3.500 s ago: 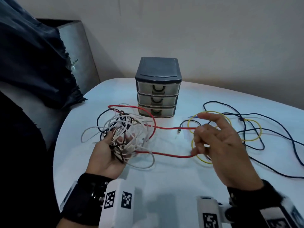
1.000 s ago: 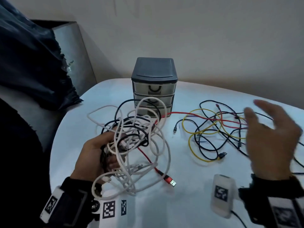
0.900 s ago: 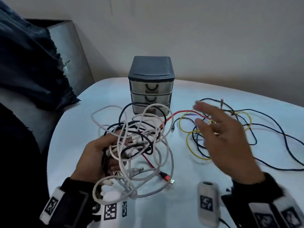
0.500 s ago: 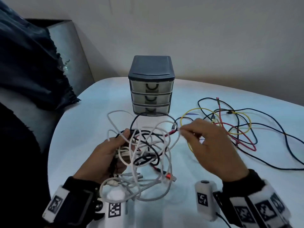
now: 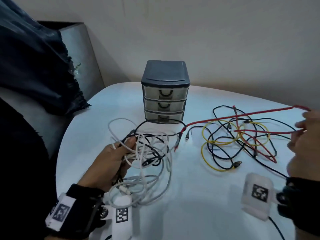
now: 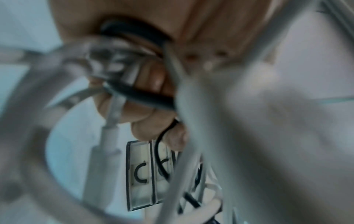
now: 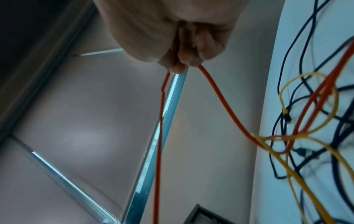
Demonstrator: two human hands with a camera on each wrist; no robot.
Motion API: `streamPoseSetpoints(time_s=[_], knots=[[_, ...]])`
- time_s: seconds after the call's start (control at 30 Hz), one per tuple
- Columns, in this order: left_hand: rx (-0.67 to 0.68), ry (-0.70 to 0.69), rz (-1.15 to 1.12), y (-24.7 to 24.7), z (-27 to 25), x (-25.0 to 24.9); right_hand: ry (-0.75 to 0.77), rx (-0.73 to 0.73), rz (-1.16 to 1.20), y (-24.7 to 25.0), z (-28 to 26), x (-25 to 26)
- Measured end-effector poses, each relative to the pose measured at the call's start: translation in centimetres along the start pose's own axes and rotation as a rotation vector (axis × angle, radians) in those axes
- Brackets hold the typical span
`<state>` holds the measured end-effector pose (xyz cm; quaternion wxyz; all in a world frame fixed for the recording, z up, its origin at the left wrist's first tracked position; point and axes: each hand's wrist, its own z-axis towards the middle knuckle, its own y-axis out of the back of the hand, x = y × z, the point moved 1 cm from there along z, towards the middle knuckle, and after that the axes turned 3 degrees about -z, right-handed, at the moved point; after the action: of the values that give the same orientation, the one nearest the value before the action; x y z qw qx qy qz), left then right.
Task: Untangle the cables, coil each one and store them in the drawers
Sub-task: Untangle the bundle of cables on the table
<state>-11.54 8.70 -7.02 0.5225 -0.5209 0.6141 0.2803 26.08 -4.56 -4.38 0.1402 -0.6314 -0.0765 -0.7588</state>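
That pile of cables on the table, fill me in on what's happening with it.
A person is sorting out tangled cables. Their left hand grips a bundle of white and black cables, while the right hand pinches the red cable and holds it stretched out to the right, its free end just clear of the bundle. Yellow and dark blue cables lie loose on the table. The drawer unit behind has all three drawers closed; nothing is coiled yet.

L hand (image 6: 145,97) grips cables (image 6: 138,94); drawers (image 6: 145,174) behind.
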Motion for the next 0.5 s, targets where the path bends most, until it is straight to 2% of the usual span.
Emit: streamPoseSetpoints(time_s=[0.1, 0.23, 0.27, 0.33, 0.4, 0.43, 0.5], knots=[[0.001, -0.007, -0.047, 0.4, 0.3, 0.1, -0.014, -0.152, -0.071, -1.3, -1.5, 0.2], [0.049, -0.053, 0.026, 0.0, 0.1, 0.3, 0.135, -0.178, -0.191, -1.8, -3.8, 1.5], [0.065, -0.069, 0.061, -0.1, 0.0, 0.3, 0.186, -0.120, -0.207, -2.1, -4.7, 2.1], [0.116, -0.088, 0.148, -0.6, -0.3, 0.4, 0.338, 0.112, -0.247, -3.5, -6.9, 3.1], [0.170, -0.098, 0.231, -1.2, -0.5, 0.5, 0.540, 0.319, -0.474, -4.8, -9.5, 3.5], [0.186, -0.103, 0.264, -1.4, -0.6, 0.5, 0.634, 0.361, -0.600, -5.4, -10.7, 3.7], [0.195, -0.106, 0.296, -1.6, -0.7, 0.5, 0.712, 0.388, -0.701, -6.0, -12.2, 3.9]])
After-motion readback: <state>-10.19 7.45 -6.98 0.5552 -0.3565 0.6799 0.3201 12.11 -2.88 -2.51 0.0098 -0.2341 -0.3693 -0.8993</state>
